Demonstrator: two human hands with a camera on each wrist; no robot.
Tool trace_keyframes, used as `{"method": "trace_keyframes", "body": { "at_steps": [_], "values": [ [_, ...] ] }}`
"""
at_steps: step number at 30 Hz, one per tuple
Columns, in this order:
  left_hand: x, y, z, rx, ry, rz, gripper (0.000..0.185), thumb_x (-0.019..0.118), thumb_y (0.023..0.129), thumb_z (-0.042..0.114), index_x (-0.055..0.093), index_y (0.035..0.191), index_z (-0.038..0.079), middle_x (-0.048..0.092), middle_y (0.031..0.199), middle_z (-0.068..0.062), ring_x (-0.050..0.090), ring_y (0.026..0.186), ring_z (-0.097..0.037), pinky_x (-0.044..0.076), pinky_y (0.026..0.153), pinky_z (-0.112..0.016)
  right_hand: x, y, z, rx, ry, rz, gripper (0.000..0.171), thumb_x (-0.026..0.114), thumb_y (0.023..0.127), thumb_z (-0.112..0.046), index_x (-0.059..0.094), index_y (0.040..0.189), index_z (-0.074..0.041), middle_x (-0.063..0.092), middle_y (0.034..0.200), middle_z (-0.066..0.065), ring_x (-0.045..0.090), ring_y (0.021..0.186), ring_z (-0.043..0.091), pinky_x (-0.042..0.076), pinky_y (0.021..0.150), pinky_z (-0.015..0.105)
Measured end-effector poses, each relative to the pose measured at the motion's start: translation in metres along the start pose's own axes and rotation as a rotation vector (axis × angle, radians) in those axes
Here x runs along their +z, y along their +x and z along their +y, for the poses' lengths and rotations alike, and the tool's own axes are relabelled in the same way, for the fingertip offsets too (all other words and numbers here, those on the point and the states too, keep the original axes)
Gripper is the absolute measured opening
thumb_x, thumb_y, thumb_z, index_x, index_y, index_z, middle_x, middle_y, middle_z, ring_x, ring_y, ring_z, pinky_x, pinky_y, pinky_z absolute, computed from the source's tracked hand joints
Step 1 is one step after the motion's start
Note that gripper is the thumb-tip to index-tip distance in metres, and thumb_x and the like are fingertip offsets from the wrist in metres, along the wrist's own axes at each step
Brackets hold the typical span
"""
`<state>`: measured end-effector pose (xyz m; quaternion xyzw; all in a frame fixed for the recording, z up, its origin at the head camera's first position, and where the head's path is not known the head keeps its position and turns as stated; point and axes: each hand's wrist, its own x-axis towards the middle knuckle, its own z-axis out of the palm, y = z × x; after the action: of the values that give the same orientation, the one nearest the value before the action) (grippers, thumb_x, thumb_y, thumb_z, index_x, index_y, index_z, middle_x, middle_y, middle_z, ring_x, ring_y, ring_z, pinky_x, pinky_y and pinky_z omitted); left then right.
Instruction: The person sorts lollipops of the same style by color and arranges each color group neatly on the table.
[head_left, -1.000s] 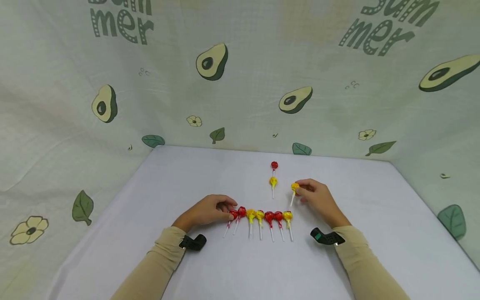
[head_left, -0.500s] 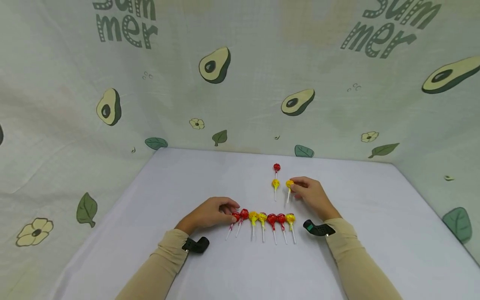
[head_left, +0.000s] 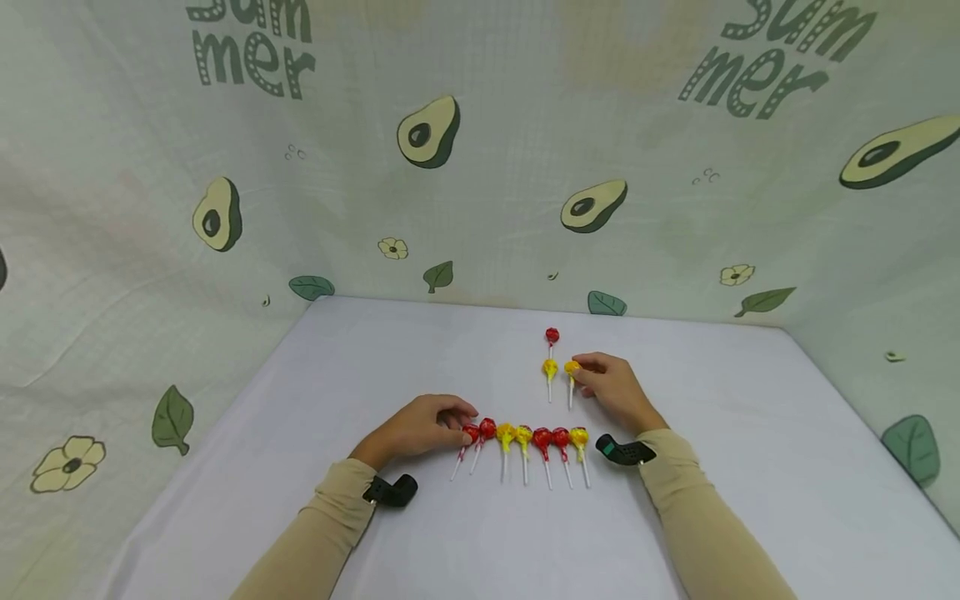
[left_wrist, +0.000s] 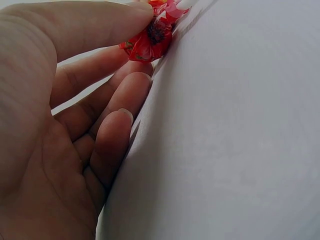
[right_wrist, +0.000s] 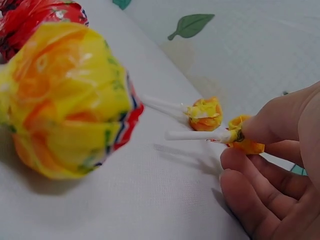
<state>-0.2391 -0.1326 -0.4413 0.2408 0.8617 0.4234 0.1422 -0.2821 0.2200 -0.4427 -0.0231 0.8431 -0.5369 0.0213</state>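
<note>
My left hand (head_left: 418,430) grips the leftmost red lollipop (head_left: 470,432) of a row on the white table. In the left wrist view, the thumb lies on that lollipop's wrapper (left_wrist: 150,45), fingers curled behind it. My right hand (head_left: 617,392) pinches a yellow lollipop (right_wrist: 248,145) by its head between thumb and fingers, its white stick pointing toward the row. Just left of it lies another yellow lollipop (head_left: 550,368), in line below a red lollipop (head_left: 552,334). The held head is partly hidden by my thumb.
The row continues rightward with a second red lollipop (head_left: 487,428), several yellow and red ones, and a yellow lollipop (head_left: 579,437) at its right end. Behind the white table (head_left: 405,350) hangs a printed cloth (head_left: 495,167).
My right hand has moved left with the yellow lollipop, bringing it beside the yellow one below the red. The left hand stays at the leftmost red lollipop. The head view has shifted slightly.
</note>
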Motion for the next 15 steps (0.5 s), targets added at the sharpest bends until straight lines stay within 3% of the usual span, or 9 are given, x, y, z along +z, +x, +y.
{"method": "trace_keyframes", "body": {
  "at_steps": [15],
  "values": [
    [0.0011, 0.0002, 0.0011, -0.016, 0.005, 0.002, 0.033, 0.08, 0.086, 0.028, 0.07, 0.117, 0.021, 0.063, 0.092, 0.005, 0.058, 0.088, -0.016, 0.048, 0.078, -0.033, 0.0042, 0.0062, -0.0011, 0.003, -0.094, 0.014, 0.035, 0.063, 0.099, -0.024, 0.064, 0.129, -0.005, 0.064, 0.119, 0.013, 0.058, 0.092, 0.024, 0.052, 0.068, 0.029]
  ]
}}
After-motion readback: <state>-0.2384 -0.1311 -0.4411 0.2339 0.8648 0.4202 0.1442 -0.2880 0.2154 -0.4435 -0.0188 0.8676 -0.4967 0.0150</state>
